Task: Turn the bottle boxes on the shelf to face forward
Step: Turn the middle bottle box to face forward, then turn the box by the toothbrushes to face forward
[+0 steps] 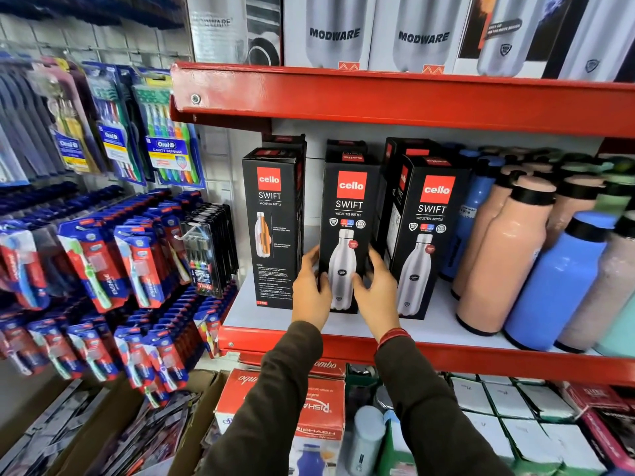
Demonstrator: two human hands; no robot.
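Three black Cello Swift bottle boxes stand upright on the white shelf (429, 333). The middle box (347, 214) shows its front with the steel bottle picture. My left hand (311, 293) presses its lower left edge and my right hand (378, 290) wraps its lower right edge. The left box (271, 228) shows a side panel with a cutaway bottle and small text. The right box (426, 235) shows its front, angled slightly so its left side is visible. More black boxes stand behind them.
Loose peach bottles (498, 255) and blue bottles (556, 283) crowd the shelf right of the boxes. Toothbrush packs (103, 255) hang on the left. A red shelf lip (395, 101) with Modware boxes (335, 32) runs overhead. Cartons fill the level below.
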